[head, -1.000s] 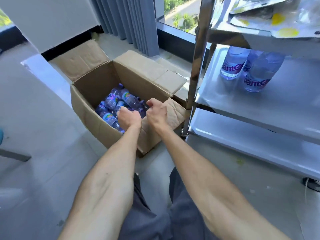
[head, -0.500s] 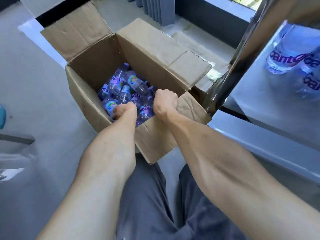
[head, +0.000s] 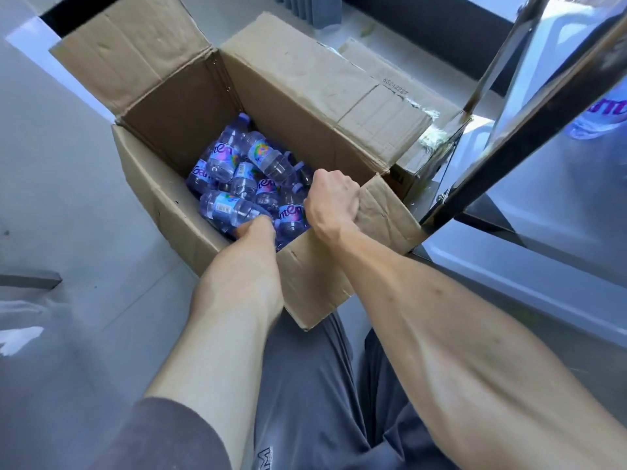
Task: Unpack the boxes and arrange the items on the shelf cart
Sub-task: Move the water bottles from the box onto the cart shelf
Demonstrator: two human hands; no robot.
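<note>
Grey floor (head: 68, 164) lay around the open cardboard box (head: 305, 276), our landmark. Right of the box we saw the steel shelf cart (head: 529, 130), one bottle (head: 600, 113) blurred on its shelf. Inside the box lay small water bottles (head: 234, 164). Our right hand (head: 334, 200) curled over the box's near flap. Our left hand (head: 258, 227), reaching in, seemingly gripped a lying bottle (head: 230, 208).

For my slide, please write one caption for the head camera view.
Left hand reaches among water bottles in an open cardboard box; right hand grips its flap.
</note>
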